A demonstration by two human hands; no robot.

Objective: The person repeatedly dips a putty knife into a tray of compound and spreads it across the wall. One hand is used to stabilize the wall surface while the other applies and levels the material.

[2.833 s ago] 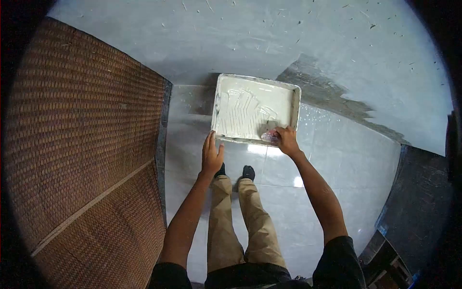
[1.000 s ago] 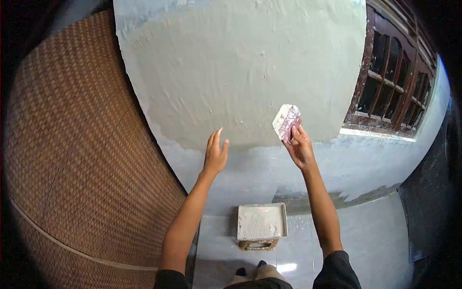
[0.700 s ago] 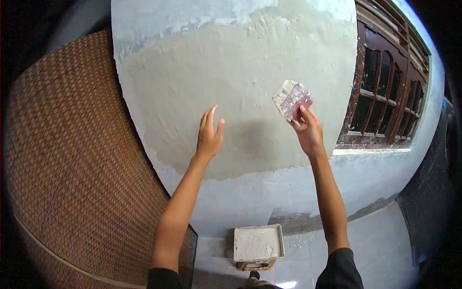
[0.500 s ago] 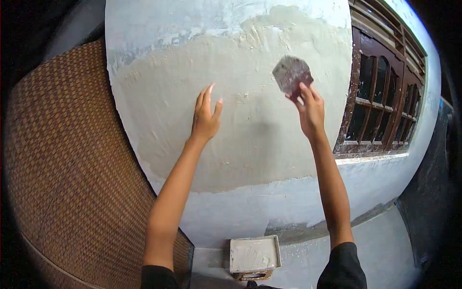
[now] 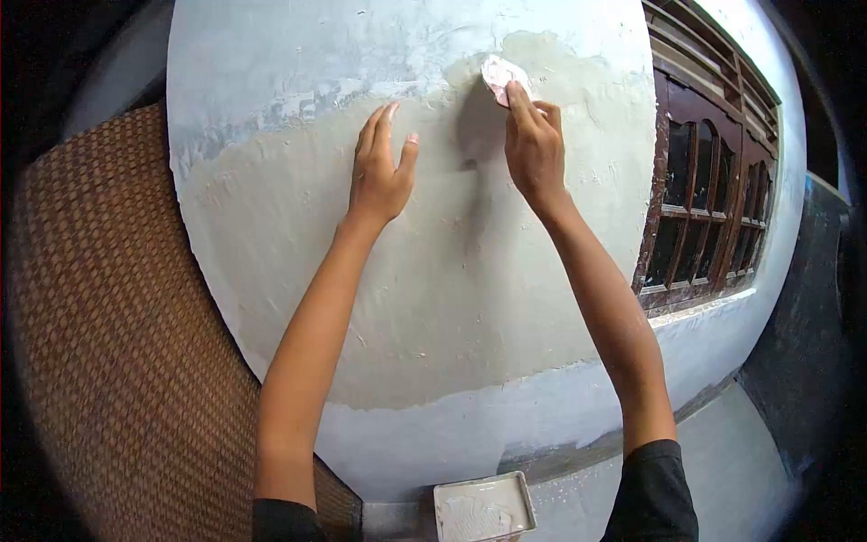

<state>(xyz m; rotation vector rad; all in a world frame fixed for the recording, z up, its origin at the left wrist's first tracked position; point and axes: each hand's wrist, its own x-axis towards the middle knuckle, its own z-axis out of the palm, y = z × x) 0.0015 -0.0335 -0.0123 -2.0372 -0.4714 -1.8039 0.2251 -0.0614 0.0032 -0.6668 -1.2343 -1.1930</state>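
Note:
My right hand (image 5: 537, 154) grips a putty scraper (image 5: 498, 78) at the top of the wall patch, its visible face smeared with pale filler. The blade is tilted close over the wall, and a shadow falls to its left. My left hand (image 5: 379, 177) is up near the same wall, fingers stretched and thumb apart, holding nothing. Both hands are in front of a broad band of beige skim coat (image 5: 433, 307) with small ridges and specks, bordered by bluish-white wall (image 5: 271, 45) above and below.
Below stands a rectangular tray (image 5: 531, 513) of pale filler on the floor. A woven brown mat or panel (image 5: 108, 298) lines the left side. On the right is a brown wooden window (image 5: 691, 212) with glass panes and a spattered sill.
My right hand has moved up and left with the scraper, which has turned to show its filler-smeared face. My left hand has risen. The view has shifted upward, so the tray sits lower.

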